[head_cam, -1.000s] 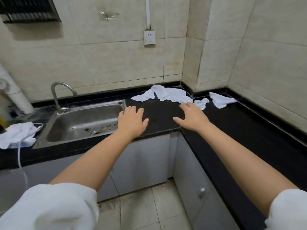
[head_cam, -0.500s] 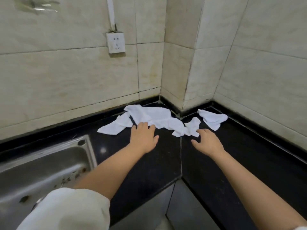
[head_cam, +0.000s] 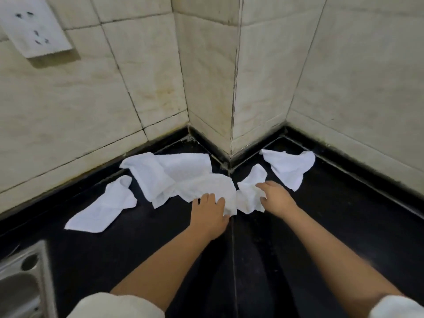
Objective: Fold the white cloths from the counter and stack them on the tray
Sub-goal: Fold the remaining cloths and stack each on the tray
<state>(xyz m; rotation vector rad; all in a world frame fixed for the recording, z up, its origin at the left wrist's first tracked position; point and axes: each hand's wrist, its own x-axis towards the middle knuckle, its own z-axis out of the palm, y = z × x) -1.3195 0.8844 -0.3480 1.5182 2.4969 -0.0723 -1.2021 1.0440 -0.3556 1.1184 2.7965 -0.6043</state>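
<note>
I am at the gathering step, I judge: my left hand (head_cam: 210, 214) lies with fingers spread on the big crumpled cloth (head_cam: 183, 180), my right hand (head_cam: 276, 199) pinches the small one (head_cam: 249, 193). Soft, wrinkled cloths lie in the glossy black worktop (head_cam: 160, 237) corner. Next, lift one free. No tray in sight.

A steel sink (head_cam: 21, 285) sits well left of the hands; a white wall socket (head_cam: 34, 26) hangs on the tiles (head_cam: 367, 76) above.
</note>
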